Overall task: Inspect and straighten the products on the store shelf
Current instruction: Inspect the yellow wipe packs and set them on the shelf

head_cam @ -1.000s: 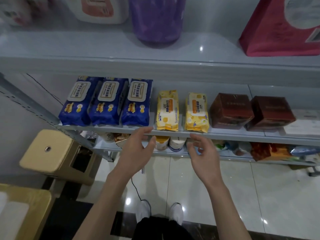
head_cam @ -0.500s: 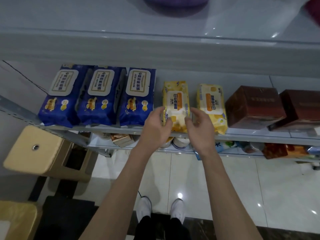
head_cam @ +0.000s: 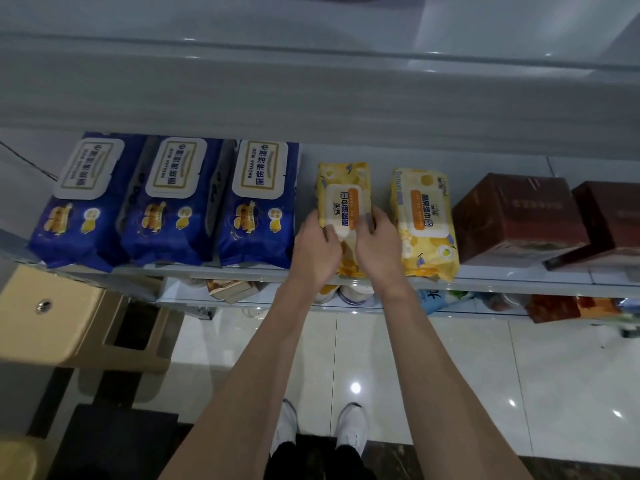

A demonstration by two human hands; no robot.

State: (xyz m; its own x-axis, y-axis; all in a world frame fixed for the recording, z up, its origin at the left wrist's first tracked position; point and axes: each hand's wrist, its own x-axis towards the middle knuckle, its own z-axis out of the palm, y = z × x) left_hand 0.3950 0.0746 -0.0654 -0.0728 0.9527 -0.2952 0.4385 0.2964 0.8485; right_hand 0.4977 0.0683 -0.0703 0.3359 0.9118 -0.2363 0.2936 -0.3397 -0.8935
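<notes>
A yellow wipes pack (head_cam: 343,192) lies on the middle shelf (head_cam: 519,275). My left hand (head_cam: 317,251) grips its left front side, thumb on top. My right hand (head_cam: 375,251) grips its right front side, fingers over the lid. A second yellow wipes pack (head_cam: 424,223) lies just to the right, slightly askew. Three blue wipes packs (head_cam: 169,202) lie side by side to the left. Two dark red boxes (head_cam: 516,216) sit at the right end.
The upper shelf's front edge (head_cam: 311,95) overhangs the products. A lower shelf (head_cam: 381,304) holds cups, small boxes and packets. A tan plastic stool (head_cam: 59,317) stands at the left on the glossy tiled floor (head_cam: 415,375). My white shoes (head_cam: 351,427) are below.
Both hands rose from below the shelf edge and closed onto the left yellow wipes pack. The view moved closer and tilted down.
</notes>
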